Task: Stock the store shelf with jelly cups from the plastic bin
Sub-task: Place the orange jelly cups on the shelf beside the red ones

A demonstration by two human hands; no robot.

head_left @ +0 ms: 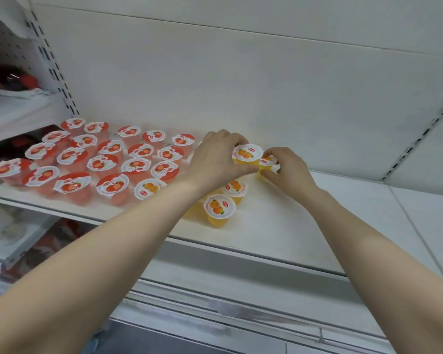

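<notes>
My left hand [219, 159] grips an orange jelly cup [247, 155] near the back of the white shelf [279, 233]. Just to its right, my right hand [289, 172] pinches a second orange jelly cup [267, 161], mostly hidden by the fingers. The two held cups touch. Three more orange cups stand on the shelf: one at the front [219, 209], one behind it [235, 189], one [150, 189] beside the red ones. Several red strawberry jelly cups [105, 159] fill the shelf's left part in rows. The plastic bin is out of view.
The shelf's right half is bare white board. A slotted upright [54, 70] bounds the shelf on the left, another [420, 141] on the right. Dark packaged goods [13, 77] sit on the neighbouring shelves at far left and below.
</notes>
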